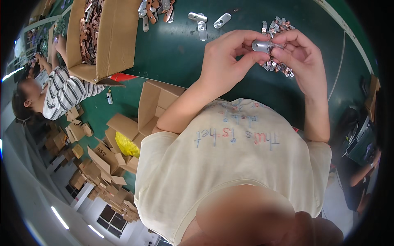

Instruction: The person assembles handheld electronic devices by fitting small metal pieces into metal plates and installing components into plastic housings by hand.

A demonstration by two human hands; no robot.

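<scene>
Between my two hands is a silver oblong metal piece (259,45) with rounded ends and a small hole. My left hand (230,59) pinches its left end between thumb and fingers. At the other end, the thumb and fingertips of my right hand (303,53) close on the same piece; whether they also hold a smaller part I cannot make out. Under and around the fingertips lies a pile of small silver and copper-coloured metal parts (280,24). To the left, several loose silver oblong pieces (222,20) with holes lie on the dark green table (176,53).
A cardboard box (117,37) full of copper-coloured pieces stands at the table's left, beside more loose oblong pieces (152,10). Open cartons (154,104) and a yellow bag (126,144) are at lower left. A person in stripes (67,92) sits left; another person's arm (365,174) shows right.
</scene>
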